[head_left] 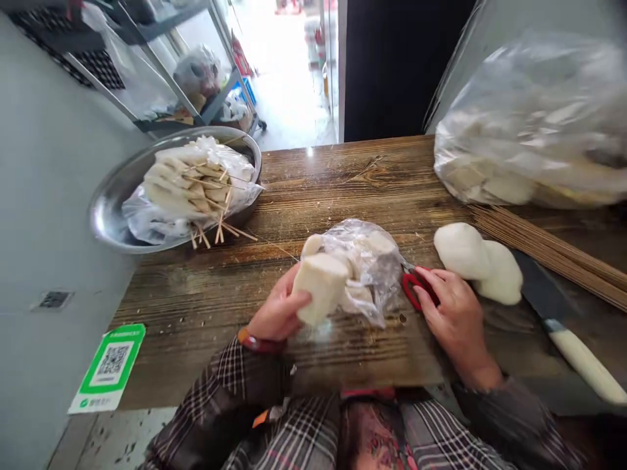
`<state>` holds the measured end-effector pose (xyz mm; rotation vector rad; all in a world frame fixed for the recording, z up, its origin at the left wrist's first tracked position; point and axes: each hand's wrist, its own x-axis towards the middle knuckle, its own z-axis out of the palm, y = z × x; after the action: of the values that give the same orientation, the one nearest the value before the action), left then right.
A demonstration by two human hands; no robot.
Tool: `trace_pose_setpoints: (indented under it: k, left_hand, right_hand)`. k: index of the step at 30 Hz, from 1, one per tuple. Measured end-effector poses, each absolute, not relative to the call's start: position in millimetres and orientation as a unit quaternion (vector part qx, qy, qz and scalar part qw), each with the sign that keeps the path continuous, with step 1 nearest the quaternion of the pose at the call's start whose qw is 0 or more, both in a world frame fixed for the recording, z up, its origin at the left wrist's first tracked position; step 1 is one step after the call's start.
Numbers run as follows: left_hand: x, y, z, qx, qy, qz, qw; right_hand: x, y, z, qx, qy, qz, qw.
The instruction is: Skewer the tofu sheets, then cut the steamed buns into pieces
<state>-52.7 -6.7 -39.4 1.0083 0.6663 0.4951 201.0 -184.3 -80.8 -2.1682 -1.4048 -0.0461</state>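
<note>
A thick, pale off-white slab of food [321, 286] is pinched between the thumb and fingers of my left hand [278, 308], at the near-left side of a clear plastic bag [377, 261]. More pale pieces lie in and around that bag. On its right, my right hand [456, 320] has its thumb and fingers on the red handles of the scissors [412, 291]. The scissor tips are partly hidden by the plastic. Two smooth white lumps [504, 274] rest just beyond my right hand, with a cleaver [543, 287] next to them.
A steel basin [110, 219] at the left holds bagged, skewered pale slices [181, 179]. Bare skewers [543, 245] lie at the right, under a large filled plastic bag [533, 124]. A green QR card [108, 369] hangs at the wooden table's [304, 183] left edge.
</note>
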Motion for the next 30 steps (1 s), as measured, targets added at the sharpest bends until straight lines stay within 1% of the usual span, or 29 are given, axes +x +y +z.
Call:
trace_pose_setpoints:
  k: [2,4,7,8,12,16,20,26,28,30]
  left_hand:
    - [-50,-3,-39,0.495,0.296,0.292,0.763]
    - [-47,1,-39,0.519,0.292,0.335,0.730]
    - [-44,0,-38,0.543,0.272,0.345,0.716]
    - [-44,-3,-38,0.554,0.263,0.339,0.713]
    - [-44,-20,-38,0.602,0.255,0.285,0.702]
    - [-43,-37,-36,0.625,0.270,0.271,0.680]
    - [-50,-55,-34,0.659,0.278,0.274,0.643]
    - [-65,-80,-42,0.673,0.293,0.278,0.619]
    - [-64,-88,-47,0.657,0.295,0.284,0.633]
    - [-59,-94,-52,0.632,0.294,0.296,0.653]
  right_hand:
    - [199,-180,-80,-0.810,-0.525,-0.026,0.259]
    - [197,-177,-75,-0.817,-0.530,-0.026,0.226]
    - [196,-180,-60,-0.839,-0.525,0.002,0.143]
    - [196,-183,-54,-0.843,-0.522,0.000,0.132]
    - [194,-202,-41,-0.847,-0.517,-0.001,0.121]
    - [193,-219,-40,-0.846,-0.513,0.016,0.148]
    - [195,-230,-45,-0.832,-0.503,0.038,0.231]
    - [221,-241,-55,-0.752,-0.484,0.088,0.439]
    - [225,-239,-54,-0.694,-0.463,0.142,0.533]
    - [218,-233,-50,-0.568,-0.399,0.272,0.666]
